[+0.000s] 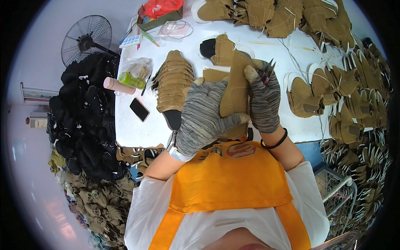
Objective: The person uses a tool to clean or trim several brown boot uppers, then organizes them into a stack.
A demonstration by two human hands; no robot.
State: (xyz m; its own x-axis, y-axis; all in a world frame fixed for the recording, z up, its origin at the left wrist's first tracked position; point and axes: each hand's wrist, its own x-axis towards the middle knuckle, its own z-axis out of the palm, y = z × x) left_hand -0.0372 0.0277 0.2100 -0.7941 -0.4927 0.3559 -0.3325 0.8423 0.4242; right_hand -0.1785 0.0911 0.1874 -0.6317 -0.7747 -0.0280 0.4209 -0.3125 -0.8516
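Observation:
In front of my chest I hold a brown shoe upper with stitching along its edge. My left hand, in a grey knit glove with bare fingertips, grips it from the left, thumb across its lower part. My right hand, gloved the same way, pinches its right edge near the top. Dark pointed thread snips also stick out of that right hand. Just beyond lies another brown upper with black lining. Left of my hands sits an overlapping stack of brown uppers.
Rows of brown uppers with white edges fill the white table's right side and far edge. A phone, pink bottle and green bottle are at left. Beyond them are black piles and a fan.

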